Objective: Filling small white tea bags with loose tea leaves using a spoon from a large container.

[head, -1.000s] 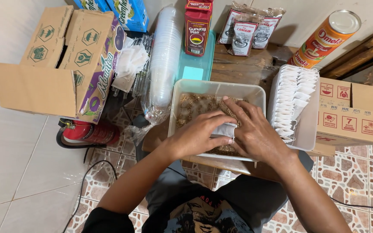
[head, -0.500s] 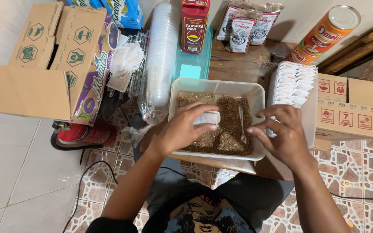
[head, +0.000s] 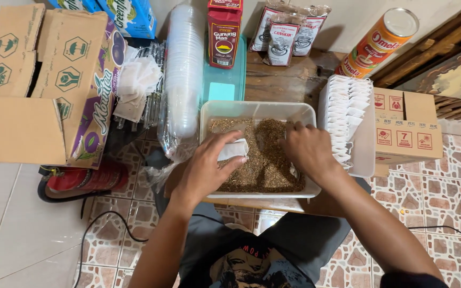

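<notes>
Since before, my right hand (head: 308,149) is dipping into the clear plastic tub (head: 257,109) of loose brown tea (head: 265,160), fingers hidden; left-hand (head: 206,168) fingers are pinching a small white filter bag (head: 232,150).

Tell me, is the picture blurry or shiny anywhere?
In the head view, the left hand, its white bag and the right hand over the tray look sharp; the clear cup stack shows soft glare; the hands cast dim shadows on the brown loose tea; edges bend slightly.

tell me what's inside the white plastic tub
The white plastic tub holds loose brown dried leaves. The left hand holds a small white bag over them; the right hand covers part.
</notes>
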